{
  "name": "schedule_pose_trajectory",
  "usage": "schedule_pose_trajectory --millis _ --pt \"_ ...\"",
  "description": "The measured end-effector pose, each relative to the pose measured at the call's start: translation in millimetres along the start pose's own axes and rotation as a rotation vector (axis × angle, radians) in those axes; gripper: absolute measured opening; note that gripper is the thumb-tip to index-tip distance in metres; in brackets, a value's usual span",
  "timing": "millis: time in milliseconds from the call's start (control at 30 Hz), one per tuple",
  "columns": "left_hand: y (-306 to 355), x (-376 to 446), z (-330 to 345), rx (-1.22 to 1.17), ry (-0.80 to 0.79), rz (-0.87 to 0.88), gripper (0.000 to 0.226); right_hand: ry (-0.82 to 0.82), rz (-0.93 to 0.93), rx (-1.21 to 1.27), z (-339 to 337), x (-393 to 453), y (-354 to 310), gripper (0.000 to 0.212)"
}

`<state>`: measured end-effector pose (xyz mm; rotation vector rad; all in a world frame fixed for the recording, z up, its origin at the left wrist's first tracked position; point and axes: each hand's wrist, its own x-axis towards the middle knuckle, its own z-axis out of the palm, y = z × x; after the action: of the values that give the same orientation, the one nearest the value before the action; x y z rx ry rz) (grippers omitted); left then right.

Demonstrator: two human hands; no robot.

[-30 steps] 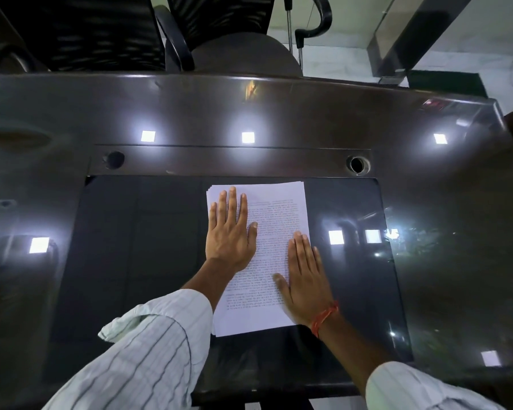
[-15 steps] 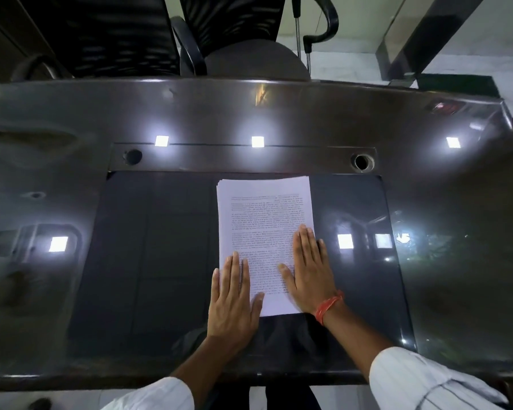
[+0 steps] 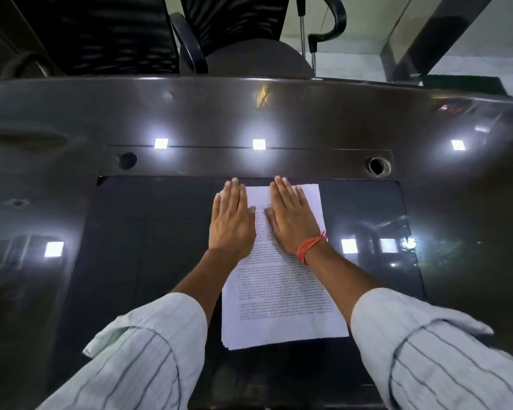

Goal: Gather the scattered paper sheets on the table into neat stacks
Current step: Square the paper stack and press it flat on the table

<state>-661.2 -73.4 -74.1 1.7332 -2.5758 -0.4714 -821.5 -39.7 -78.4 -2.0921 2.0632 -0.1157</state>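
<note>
Pressing flat with straight fingers, the left hand point(image 3: 231, 218) and right hand point(image 3: 292, 216) cover the paper stack's point(image 3: 282, 294) far end — its long axis runs toward the table's point(image 3: 279, 113) near edge, mid-table, equally near both hands.

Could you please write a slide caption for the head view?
Both hands, left hand and right hand, press flat on a paper stack on the dark table.

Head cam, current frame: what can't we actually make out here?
- Far end of the white printed paper stack: covered by the flat left hand and right hand.
- Printed text: too small to read.
- Sheet count: only the stepped near-left edges show.
- Glossy dark table: ceiling-light reflections mask its surface; cut by the frame at both sides.
- Black office chairs: cropped at the top edge.
</note>
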Motion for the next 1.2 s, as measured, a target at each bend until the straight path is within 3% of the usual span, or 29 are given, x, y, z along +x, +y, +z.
schedule_pose_trajectory --millis 300,500,633,933,1200 --pt "-3.3 -0.7 10.5 0.013 0.052 -0.101 0.066 -0.011 0.242 -0.025 -1.5 -13.3 9.3 0.080" --pt "-1.8 0.2 7.2 0.063 0.067 -0.090 0.066 0.001 0.249 -0.019 1.1 -39.5 12.0 0.079" --pt "4.1 -6.6 3.6 0.151 0.080 0.016 0.059 -0.033 0.272 -0.019 1.3 -63.3 6.4 0.080" --pt "6.5 -4.7 0.3 0.102 0.025 0.051 0.060 -0.056 0.228 0.020 10.7 -137.8 -2.5 0.077" --pt "20.7 -140.5 32.8 0.037 -0.037 0.077 0.077 -0.048 0.236 0.050 9.5 -149.7 -4.4 0.076"
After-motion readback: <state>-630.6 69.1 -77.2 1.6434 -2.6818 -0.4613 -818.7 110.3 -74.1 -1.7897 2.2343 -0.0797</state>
